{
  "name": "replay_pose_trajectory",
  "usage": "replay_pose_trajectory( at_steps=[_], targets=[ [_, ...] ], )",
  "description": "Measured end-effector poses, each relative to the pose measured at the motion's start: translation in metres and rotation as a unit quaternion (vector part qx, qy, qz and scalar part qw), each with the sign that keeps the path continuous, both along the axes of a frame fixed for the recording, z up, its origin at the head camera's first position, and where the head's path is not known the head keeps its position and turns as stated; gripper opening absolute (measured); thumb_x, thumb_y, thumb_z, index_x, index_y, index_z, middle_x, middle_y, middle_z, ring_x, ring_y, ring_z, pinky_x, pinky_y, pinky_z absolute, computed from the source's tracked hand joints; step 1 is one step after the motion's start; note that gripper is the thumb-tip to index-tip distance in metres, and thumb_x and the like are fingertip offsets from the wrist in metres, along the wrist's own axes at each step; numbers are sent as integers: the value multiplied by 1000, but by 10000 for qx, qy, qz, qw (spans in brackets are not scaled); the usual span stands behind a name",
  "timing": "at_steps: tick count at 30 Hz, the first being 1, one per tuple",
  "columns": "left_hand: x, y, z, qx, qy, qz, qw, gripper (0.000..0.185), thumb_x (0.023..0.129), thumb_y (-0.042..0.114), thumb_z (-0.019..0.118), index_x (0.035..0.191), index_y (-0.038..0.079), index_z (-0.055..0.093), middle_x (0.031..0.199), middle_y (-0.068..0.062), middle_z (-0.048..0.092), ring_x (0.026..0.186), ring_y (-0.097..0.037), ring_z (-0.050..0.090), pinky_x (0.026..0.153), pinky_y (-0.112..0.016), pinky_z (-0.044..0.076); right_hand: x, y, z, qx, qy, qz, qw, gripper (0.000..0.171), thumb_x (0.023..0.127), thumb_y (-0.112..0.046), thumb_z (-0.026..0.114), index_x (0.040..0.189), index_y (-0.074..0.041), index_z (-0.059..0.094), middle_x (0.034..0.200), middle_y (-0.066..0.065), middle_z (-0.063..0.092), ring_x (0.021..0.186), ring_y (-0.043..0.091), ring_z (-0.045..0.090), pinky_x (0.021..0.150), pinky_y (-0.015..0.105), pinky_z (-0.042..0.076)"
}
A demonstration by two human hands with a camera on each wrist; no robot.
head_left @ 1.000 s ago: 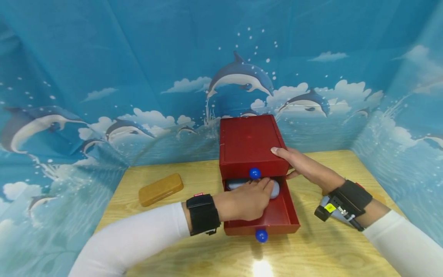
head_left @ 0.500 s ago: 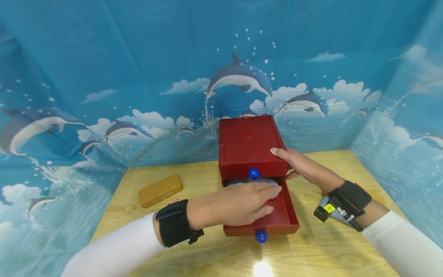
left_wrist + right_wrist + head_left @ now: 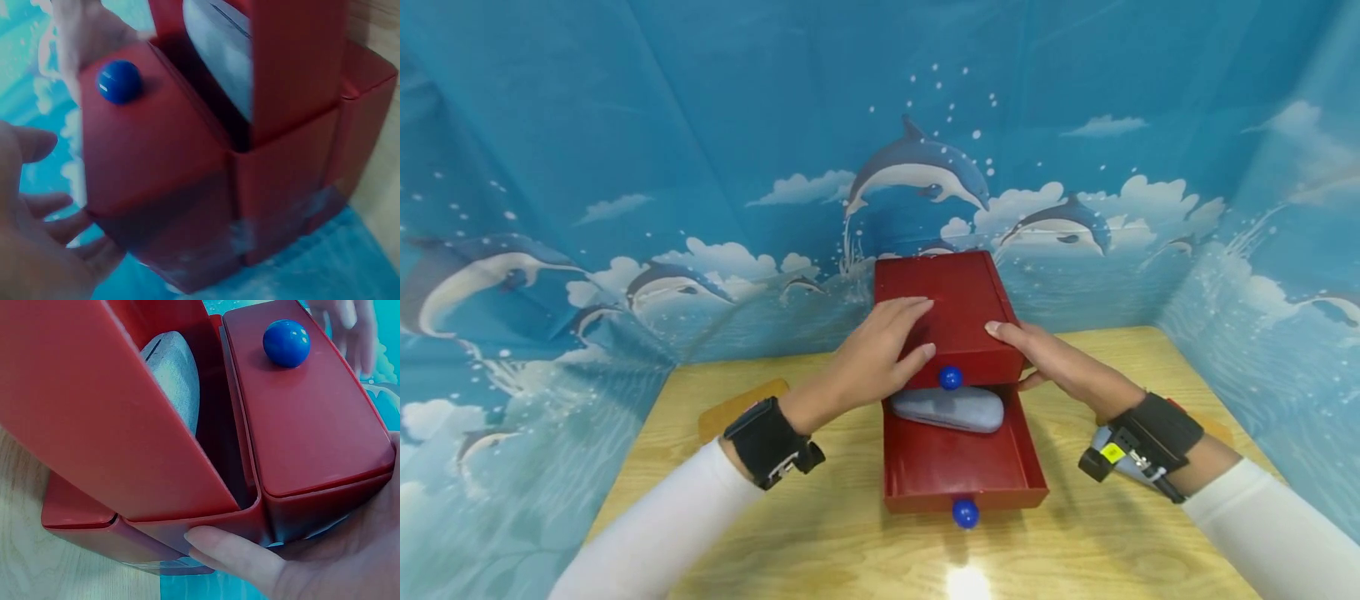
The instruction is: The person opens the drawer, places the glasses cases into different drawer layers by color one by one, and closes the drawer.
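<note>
A red two-drawer box [image 3: 958, 321] stands on the table, its lower drawer [image 3: 962, 467] pulled out and the upper one closed. Inside the lower drawer, toward the back, lies a grey-blue glasses case [image 3: 951, 410]. My left hand [image 3: 876, 354] is at the box's top left, fingers extended and thumb apart, with nothing held. In the left wrist view, its fingertips are right at the box's edge. My right hand [image 3: 1056, 358] holds the box's right side, one digit on the top and others lower along the side.
A tan glasses case [image 3: 741, 408] lies on the table at the left, partly behind my left wrist. A grey object [image 3: 1123, 458] sits beneath my right wrist, mostly hidden. Blue knobs [image 3: 966, 513] stick out from the drawer fronts. A dolphin-print curtain [image 3: 775, 125] surrounds the table.
My left hand has left the grey-blue glasses case in the lower drawer and moved up and left to the box's top. The case now shows fully. My right hand stays on the box.
</note>
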State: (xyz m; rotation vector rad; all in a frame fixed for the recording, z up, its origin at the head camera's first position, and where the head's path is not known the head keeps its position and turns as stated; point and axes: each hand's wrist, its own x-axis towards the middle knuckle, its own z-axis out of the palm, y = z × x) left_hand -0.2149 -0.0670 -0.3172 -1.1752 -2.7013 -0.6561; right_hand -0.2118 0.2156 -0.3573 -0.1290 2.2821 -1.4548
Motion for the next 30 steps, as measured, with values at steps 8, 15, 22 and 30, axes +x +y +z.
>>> replay_pose_trajectory(
  at_steps=[8, 15, 22, 30],
  targets=[
    [-31, -12, -20, 1022, -1269, 1179, 9796, 85, 103, 38, 62, 166, 6, 14, 173, -13, 23, 158, -33, 29, 125, -54, 33, 1, -1, 0, -33, -13, 5, 10000, 84, 104, -65, 38, 164, -9, 19, 153, 25, 49, 130, 41, 60, 93, 52, 60],
    [-41, -13, -29, 1931, -3226, 1356, 9166, 92, 100, 50, 63, 167, 19, 8, 156, -10, 46, 137, -30, 56, 113, -53, 47, 1, -2, 0, -35, -70, -22, 10000, 85, 104, -65, 38, 164, -9, 18, 155, 26, 48, 131, 42, 59, 94, 53, 60],
    [-47, -14, -37, 2507, -4919, 1336, 8230, 74, 96, 56, 63, 156, 28, 29, 132, -12, 63, 106, -30, 71, 77, -51, 62, 0, -3, -2, -90, -81, 8, 9999, 85, 104, -65, 39, 164, -10, 19, 155, 25, 48, 131, 41, 60, 94, 53, 60],
    [-47, -9, -37, 2733, -5082, 1320, 8060, 77, 98, 54, 60, 161, 28, 24, 140, -14, 58, 113, -33, 68, 74, -52, 62, -1, 0, -1, -46, -36, -75, 10000, 84, 104, -65, 37, 164, -8, 20, 154, 26, 48, 124, 38, 63, 94, 51, 60]
  ],
)
